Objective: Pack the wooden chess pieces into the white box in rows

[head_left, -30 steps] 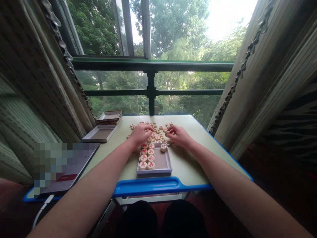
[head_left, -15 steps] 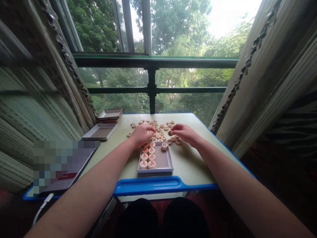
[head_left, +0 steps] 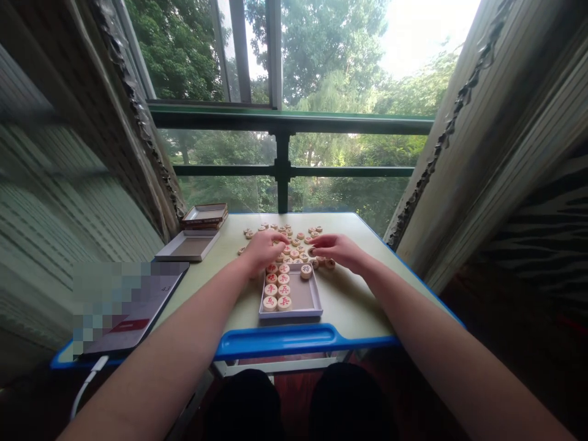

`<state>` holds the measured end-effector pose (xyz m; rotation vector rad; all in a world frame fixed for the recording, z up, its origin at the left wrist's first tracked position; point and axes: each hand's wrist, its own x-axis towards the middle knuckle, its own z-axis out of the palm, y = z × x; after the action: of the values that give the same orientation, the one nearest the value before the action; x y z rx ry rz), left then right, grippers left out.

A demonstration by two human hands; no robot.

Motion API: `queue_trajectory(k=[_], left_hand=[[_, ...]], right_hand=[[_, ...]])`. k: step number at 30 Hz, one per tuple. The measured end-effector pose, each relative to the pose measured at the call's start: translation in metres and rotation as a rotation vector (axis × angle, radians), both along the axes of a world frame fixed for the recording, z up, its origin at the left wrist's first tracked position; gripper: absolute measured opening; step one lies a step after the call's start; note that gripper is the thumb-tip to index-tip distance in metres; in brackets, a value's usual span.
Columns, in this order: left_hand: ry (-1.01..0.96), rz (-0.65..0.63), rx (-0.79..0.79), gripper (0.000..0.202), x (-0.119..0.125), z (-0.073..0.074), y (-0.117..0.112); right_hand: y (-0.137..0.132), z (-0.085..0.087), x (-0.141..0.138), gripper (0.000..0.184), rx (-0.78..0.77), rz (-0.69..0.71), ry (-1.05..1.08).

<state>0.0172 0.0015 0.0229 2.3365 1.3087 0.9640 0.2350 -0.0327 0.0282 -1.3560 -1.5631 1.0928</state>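
A shallow white box (head_left: 291,315) holds round wooden Chinese chess pieces: two columns with red characters (head_left: 284,291) at its left and one black-character piece (head_left: 305,272) at its upper right. Over the loose pieces behind the box, my left hand (head_left: 265,250) is closed with its fingertips together; whatever they hold is hidden. To the right, my right hand (head_left: 339,251) pinches a Chinese chess piece (head_left: 312,252) at its edge, between thumb and fingers. Scattered loose pieces (head_left: 294,253) lie between and beyond both hands, some partly covered by them.
An empty white box lid (head_left: 188,245) and a small stack of brown-edged boxes (head_left: 205,213) sit at the table's back left. A tablet-like device (head_left: 133,324) with a white cable (head_left: 89,380) lies at the left. The table (head_left: 358,312) has a blue rim; a window stands behind.
My right hand has moved slightly left with the piece, closer to the middle of the loose pieces. My left hand stays almost in place. The whole view has shifted a little.
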Motion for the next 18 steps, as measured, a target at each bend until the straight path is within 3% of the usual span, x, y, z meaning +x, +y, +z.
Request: queue_trajectory(k=[5,9,13,18], left_hand=[[-0.013,0.005,-0.039,0.026,0.001,-0.002,-0.001],[-0.020,-0.021,-0.012,0.024,0.002,-0.001,-0.004],[-0.054,-0.094,0.069,0.023,0.005,0.004,-0.009],[-0.112,-0.215,0.187,0.036,0.010,0.005,-0.014]], right_hand=[[0.004,-0.001,0.003,0.034,0.066,-0.049,0.043],[0.000,0.004,0.003,0.027,0.042,-0.005,0.157],[-0.005,0.007,-0.001,0.031,0.071,0.019,0.191],[-0.009,0.007,-0.010,0.037,0.108,0.095,0.255]])
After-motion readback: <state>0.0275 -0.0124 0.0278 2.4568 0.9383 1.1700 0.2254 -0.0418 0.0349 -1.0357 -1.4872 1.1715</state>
